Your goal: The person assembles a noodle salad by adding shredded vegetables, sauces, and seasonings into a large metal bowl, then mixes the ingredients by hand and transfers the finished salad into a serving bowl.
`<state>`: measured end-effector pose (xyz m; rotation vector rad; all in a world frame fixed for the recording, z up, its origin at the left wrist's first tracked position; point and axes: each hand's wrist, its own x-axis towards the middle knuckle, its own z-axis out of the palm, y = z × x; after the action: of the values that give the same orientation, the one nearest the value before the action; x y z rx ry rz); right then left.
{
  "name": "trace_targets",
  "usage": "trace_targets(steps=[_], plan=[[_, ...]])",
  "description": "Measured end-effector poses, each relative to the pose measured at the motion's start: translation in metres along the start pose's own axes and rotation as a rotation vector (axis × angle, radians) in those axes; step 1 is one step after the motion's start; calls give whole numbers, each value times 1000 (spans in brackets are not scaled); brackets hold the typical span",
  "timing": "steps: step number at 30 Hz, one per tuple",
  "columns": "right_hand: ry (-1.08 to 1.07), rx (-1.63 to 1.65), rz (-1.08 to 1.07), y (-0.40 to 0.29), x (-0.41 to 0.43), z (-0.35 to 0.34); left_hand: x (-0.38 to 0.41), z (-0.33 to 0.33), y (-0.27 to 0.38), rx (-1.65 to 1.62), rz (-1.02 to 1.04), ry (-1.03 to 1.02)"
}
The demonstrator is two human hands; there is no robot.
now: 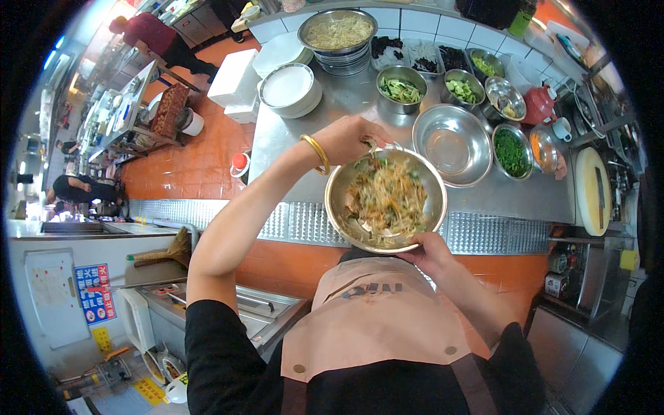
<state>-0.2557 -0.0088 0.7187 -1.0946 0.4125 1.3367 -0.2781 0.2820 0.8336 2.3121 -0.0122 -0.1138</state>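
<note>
A steel mixing bowl point(334, 207) is tilted towards me at the table's near edge. In it lies a blurred heap of shredded mixed food point(386, 199), pale strands with orange and green bits. My right hand point(428, 251) grips the near rim from below, thumb at the edge. Over the far left rim, my left hand point(353, 140) has its fingers curled downwards, with bits of food on or between them. Whether these fingers hold something is hidden. A gold bangle point(316, 154) circles the left wrist.
Right of the bowl stands a shiny steel basin point(451, 145). Pots of cut cucumber point(400, 91) and chopped greens point(511, 153) are close by. Stacked plates point(290, 91) and a bowl of noodles point(340, 32) stand behind. A knife point(600, 194) lies on a round board point(589, 181). Other people work at left.
</note>
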Motion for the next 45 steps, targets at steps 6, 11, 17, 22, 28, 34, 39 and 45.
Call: trace_targets(steps=[6,11,17,22,28,34,39,45], plan=[[-34,78,-224,-5,75,13,8,-6,7,-255,-21,273],[111,42,-215,11,53,-11,-18,-11,11,-357,-201,246],[-75,138,-250,6,87,-13,2,30,11,-95,-188,177],[-33,153,-66,-23,20,45,5,40,6,345,-105,-220],[-99,50,-236,3,74,-3,-7,-3,32,350,115,338],[71,224,-113,-11,88,18,-21,-14,29,86,36,342],[-74,19,-144,-13,6,28,-34,-9,27,161,1,330],[-3,116,-181,-38,85,45,-27,-11,32,111,-5,324]])
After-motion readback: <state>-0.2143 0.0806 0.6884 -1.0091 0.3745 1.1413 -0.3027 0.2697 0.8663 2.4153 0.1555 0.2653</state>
